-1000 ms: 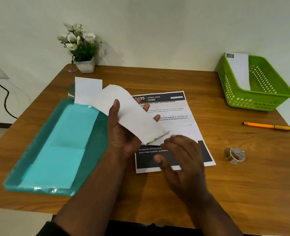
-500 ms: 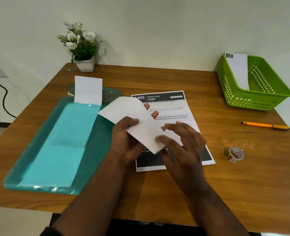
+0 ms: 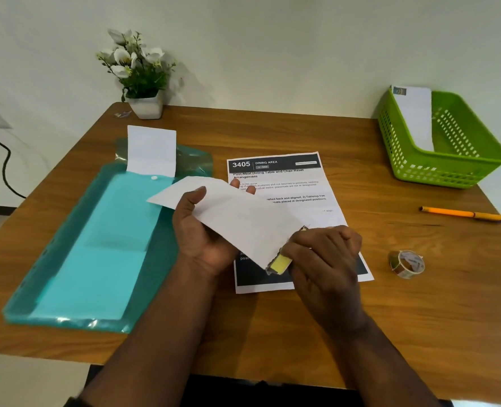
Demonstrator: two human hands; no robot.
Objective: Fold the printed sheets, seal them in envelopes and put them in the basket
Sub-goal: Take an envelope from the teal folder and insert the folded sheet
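While the left hand point(image 3: 202, 230) grips the white envelope point(image 3: 237, 218) above the table point(image 3: 419, 318), thumb on top and fingers beneath, the right hand point(image 3: 322, 259) pinches the yellow strip point(image 3: 281, 263) at the envelope's near end. This looks like the backing of the adhesive flap being peeled. To do it well, the left grip should keep the envelope taut while the right draws the strip evenly along the flap's edge, so it neither tears nor lets the glue catch elsewhere. A printed sheet point(image 3: 290, 183) lies flat, unfolded, beneath the hands. The green basket point(image 3: 449, 171), far right, already holds one envelope.
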